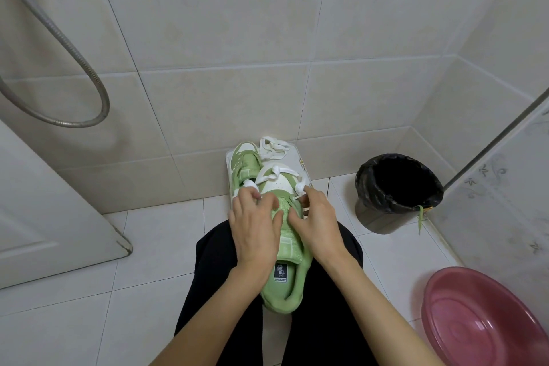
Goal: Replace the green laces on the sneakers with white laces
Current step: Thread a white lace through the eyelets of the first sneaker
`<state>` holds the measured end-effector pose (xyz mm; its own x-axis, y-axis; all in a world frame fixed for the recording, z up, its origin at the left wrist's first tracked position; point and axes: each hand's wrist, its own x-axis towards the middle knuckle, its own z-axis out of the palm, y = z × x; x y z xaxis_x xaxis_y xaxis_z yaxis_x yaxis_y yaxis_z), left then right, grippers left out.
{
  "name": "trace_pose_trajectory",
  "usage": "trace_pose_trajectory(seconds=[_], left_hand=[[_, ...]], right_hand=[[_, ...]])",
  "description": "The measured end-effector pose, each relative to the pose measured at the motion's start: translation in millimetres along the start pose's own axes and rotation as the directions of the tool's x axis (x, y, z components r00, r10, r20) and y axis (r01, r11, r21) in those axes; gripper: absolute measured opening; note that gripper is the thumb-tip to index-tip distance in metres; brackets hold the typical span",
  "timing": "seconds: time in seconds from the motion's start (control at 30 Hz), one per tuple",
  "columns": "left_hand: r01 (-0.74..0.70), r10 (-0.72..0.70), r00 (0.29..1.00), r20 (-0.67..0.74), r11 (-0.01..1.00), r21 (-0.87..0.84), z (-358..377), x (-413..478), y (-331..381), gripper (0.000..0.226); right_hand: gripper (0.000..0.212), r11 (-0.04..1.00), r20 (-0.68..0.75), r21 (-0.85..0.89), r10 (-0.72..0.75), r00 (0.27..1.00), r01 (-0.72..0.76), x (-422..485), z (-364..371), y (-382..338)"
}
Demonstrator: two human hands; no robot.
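A green and white sneaker (285, 285) lies on my lap, heel toward me. A white lace (279, 171) crosses its toe end. My left hand (255, 226) sits on the left side of the tongue, its fingertips curled at the lace end there. On the right side, my right hand (318, 223) pinches the other lace end, thumb on the tongue. The second green sneaker (243, 162) stands behind on a white board (300, 157), with a loose white lace (273, 147) beside it. A green lace (420, 218) hangs over the rim of a bin.
A black-lined bin (395, 187) stands on the tiled floor at the right. Nearer, at the lower right, is a pink basin (481, 321). A metal shower hose (74, 50) loops at the left above a white door (44, 202). Tiled walls close the corner.
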<state>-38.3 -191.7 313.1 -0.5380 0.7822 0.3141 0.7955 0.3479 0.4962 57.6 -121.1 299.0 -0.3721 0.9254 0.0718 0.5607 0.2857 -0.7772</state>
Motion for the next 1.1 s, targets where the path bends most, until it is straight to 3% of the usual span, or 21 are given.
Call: trace_pose_trajectory(seconds=[0.17,0.3,0.4,0.6,0.97,1.1], left_hand=[[-0.083,0.075,0.983,0.169,0.996,0.037,1,13,-3,0.019],[-0.071,0.049,0.983,0.177,0.99,0.121,4,16,1,0.022],[-0.062,0.031,0.984,0.177,0.983,0.173,5,19,2,0.025],[-0.073,0.03,0.971,0.236,0.981,0.179,9,23,6,0.024],[-0.119,0.054,0.942,0.331,0.976,0.181,9,20,7,0.047],[-0.115,0.052,0.942,0.33,0.978,0.174,8,18,-2,0.043]], right_hand=[[0.033,0.998,0.002,-0.056,-0.012,1.0,0.012,2,-3,4],[0.006,0.976,0.042,-0.198,-0.089,0.995,0.095,8,-6,3],[0.014,0.968,0.062,-0.235,-0.077,0.995,0.09,10,-8,3],[0.026,0.993,0.1,-0.109,-0.03,0.995,0.041,16,-11,2],[0.017,0.992,0.131,-0.093,-0.071,0.989,0.083,18,-11,5],[0.01,0.996,0.122,-0.044,-0.071,0.99,0.077,19,-12,12]])
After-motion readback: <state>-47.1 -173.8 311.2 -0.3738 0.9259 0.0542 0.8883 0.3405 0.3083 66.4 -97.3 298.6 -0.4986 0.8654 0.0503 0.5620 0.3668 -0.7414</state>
